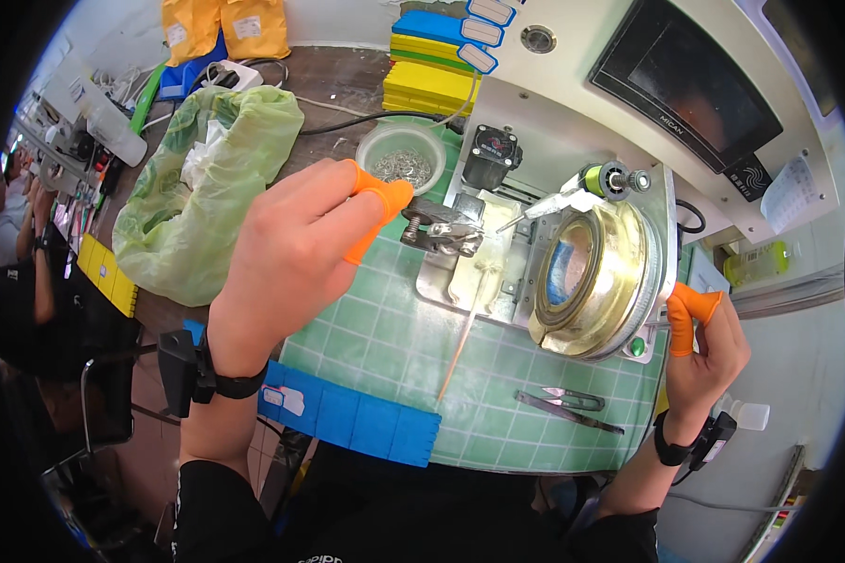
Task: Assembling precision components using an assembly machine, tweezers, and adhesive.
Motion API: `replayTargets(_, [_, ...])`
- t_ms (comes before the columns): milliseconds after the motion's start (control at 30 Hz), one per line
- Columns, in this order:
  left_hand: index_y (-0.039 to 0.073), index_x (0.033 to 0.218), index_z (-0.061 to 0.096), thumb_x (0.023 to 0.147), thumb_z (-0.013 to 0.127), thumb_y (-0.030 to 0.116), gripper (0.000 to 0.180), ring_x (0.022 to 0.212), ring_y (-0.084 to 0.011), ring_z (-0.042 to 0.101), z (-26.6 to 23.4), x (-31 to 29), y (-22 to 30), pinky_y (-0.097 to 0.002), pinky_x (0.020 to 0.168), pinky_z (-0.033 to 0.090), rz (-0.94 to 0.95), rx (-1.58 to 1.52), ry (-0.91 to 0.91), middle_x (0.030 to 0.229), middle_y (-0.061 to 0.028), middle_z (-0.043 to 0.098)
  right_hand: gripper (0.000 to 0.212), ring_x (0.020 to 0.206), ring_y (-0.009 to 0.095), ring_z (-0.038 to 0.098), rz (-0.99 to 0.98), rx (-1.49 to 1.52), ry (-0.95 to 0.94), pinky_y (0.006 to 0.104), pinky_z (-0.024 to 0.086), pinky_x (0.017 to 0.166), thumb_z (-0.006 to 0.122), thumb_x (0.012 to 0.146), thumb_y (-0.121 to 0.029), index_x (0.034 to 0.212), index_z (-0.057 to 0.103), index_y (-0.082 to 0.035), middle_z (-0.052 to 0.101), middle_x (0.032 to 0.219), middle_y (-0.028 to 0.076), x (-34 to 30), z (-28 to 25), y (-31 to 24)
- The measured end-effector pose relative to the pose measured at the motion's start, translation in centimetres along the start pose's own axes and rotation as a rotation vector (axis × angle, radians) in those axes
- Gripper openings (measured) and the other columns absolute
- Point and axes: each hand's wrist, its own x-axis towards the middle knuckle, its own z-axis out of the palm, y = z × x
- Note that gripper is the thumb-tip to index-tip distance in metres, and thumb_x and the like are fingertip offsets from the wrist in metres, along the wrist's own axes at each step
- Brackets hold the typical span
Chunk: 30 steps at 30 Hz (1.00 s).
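My left hand [296, 244], with orange finger cots on its fingertips, is closed in a pinch just in front of a round whitish bowl [377, 141] of small shiny metal bits. Anything between those fingertips is hidden. Right of them, a dark metal clamp [441, 228] sits over the pale fixture [483, 281] of a bench machine. A thin orange-tipped strand [458, 355] runs from the fixture toward me. My right hand [709, 342], also in orange finger cots, is closed at the machine's right side. What it grips there I cannot make out. A yellowish tape-like roll [620, 281] stands between.
Thread snips [573, 399] and dark tweezers [573, 415] lie on the green gridded mat [498, 432]. A blue strip [357, 413] lines the front edge. A green plastic bag [207, 188] stands left; yellow and blue stacks [427, 84] sit behind. The machine's screen [685, 84] rises at back right.
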Motion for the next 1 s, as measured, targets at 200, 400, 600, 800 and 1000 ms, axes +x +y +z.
replayTargets(200, [-0.001, 0.099, 0.074, 0.078, 0.080, -0.003, 0.022, 0.070, -0.0305, 0.057, 0.1, -0.1, 0.0, -0.0407, 0.059, 0.044, 0.030, 0.004, -0.009, 0.082, -0.0119, 0.052, 0.021, 0.065, 0.024, 0.059, -0.016, 0.003, -0.036, 0.0294, 0.045, 0.061, 0.088, 0.078, 0.001, 0.097, 0.078, 0.001, 0.064, 0.078, 0.011, -0.7, -0.4, 0.4])
replayTargets(400, [-0.001, 0.099, 0.073, 0.078, 0.079, -0.003, 0.022, 0.073, -0.0302, 0.058, 1.5, -0.3, -0.4, -0.0406, 0.062, 0.045, 0.023, 0.014, 0.031, 0.083, -0.0115, 0.053, 0.021, 0.063, 0.026, 0.060, -0.038, 0.041, -0.057, 0.0316, 0.045, 0.059, 0.089, 0.078, -0.001, 0.096, 0.078, -0.001, 0.065, 0.077, 0.010, -0.5, 0.3, 0.3])
replayTargets(600, [0.000, 0.095, 0.070, 0.083, 0.080, 0.000, 0.016, 0.073, -0.0310, 0.058, 2.6, -2.3, -1.4, -0.0407, 0.062, 0.046, 0.038, -0.052, -0.063, 0.083, -0.0118, 0.053, 0.022, 0.063, 0.028, 0.060, -0.087, 0.030, -0.087, 0.0333, 0.045, 0.057, 0.089, 0.076, -0.001, 0.094, 0.076, -0.001, 0.065, 0.077, 0.011, -0.9, 0.7, -0.1])
replayTargets(800, [0.000, 0.093, 0.067, 0.083, 0.082, 0.001, 0.017, 0.073, -0.0321, 0.059, 2.5, -0.8, -1.6, -0.0408, 0.062, 0.047, -0.013, -0.033, 0.126, 0.085, -0.0127, 0.055, 0.020, 0.066, 0.028, 0.063, -0.012, 0.023, -0.055, 0.0317, 0.048, 0.060, 0.088, 0.079, 0.000, 0.096, 0.078, 0.000, 0.067, 0.079, 0.012, -0.8, 0.3, 0.0])
replayTargets(1000, [-0.001, 0.099, 0.074, 0.085, 0.083, 0.002, 0.017, 0.076, -0.0313, 0.065, 2.7, -2.2, -1.7, -0.0387, 0.064, 0.050, -0.016, -0.165, -0.052, 0.087, -0.0125, 0.063, 0.020, 0.066, 0.028, 0.062, -0.030, 0.022, -0.083, 0.0321, 0.047, 0.060, 0.087, 0.079, 0.001, 0.097, 0.078, 0.000, 0.067, 0.079, 0.012, -1.0, 0.2, -0.6])
